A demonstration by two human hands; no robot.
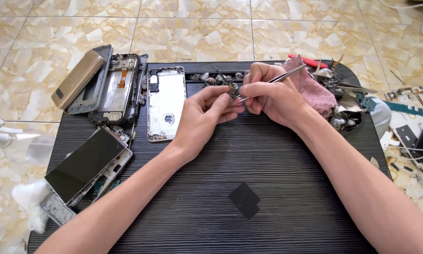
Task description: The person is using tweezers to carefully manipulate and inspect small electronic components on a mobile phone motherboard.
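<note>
Pinching a small part [232,90], left hand [203,117], right hand [272,96] gripping tweezers [277,79], tips aimed lower-left, handle upper-right.

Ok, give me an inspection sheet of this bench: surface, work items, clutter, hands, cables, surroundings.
Surface: dark ribbed mat on a marbled tile floor; a small black square patch lies on it.
Work items: small component pinched in the left hand; metal tweezers in the right hand, tips at the component.
Clutter: open phone chassis, stacked phone frames, gold back cover, phone with dark screen, pink cloth, pile of small parts, white cotton.
Hands: both bare and holding.
Cables: white cable at right.
Surroundings: scattered circuit scraps on the tiles at right.
</note>
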